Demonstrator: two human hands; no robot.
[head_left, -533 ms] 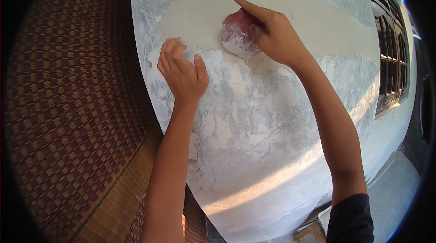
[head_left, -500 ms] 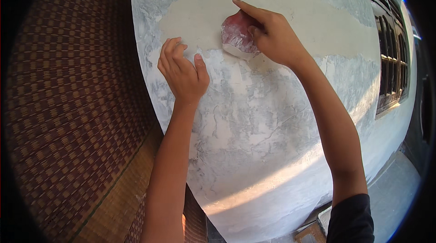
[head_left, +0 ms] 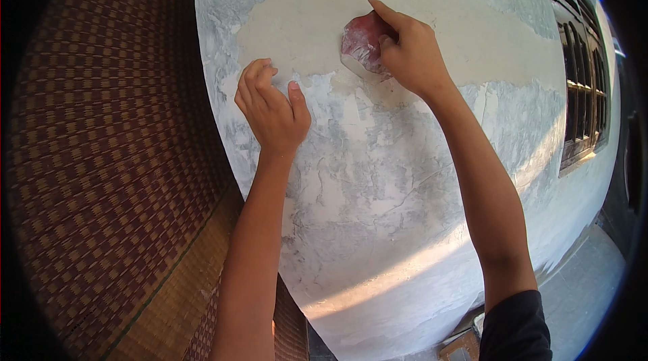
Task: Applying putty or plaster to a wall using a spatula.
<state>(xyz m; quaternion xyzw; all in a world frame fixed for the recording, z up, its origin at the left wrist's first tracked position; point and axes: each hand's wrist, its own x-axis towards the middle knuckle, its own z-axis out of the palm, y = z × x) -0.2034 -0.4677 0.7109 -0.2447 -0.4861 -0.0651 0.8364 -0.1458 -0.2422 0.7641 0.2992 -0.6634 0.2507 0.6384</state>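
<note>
My right hand (head_left: 415, 56) grips a reddish putty spreader (head_left: 365, 42) smeared with white paste, its index finger stretched along the tool. The spreader lies against a wide band of smooth beige putty (head_left: 479, 40) on the wall (head_left: 351, 179). To the left, my left hand (head_left: 271, 106) is at the wall by the lower left edge of the band, fingers apart and slightly curled, holding nothing. Below the band the wall is patchy grey and white, with rough ridges.
A brown and tan woven mat (head_left: 115, 111) stands along the left side, beside the wall's edge. A dark window with bars (head_left: 586, 91) is set in the wall at the right. Low on the right, a small wooden-edged object (head_left: 462, 347) lies near the wall's foot.
My right hand has shifted slightly to the right with the spreader, which is turned a little. The left hand has hardly moved.
</note>
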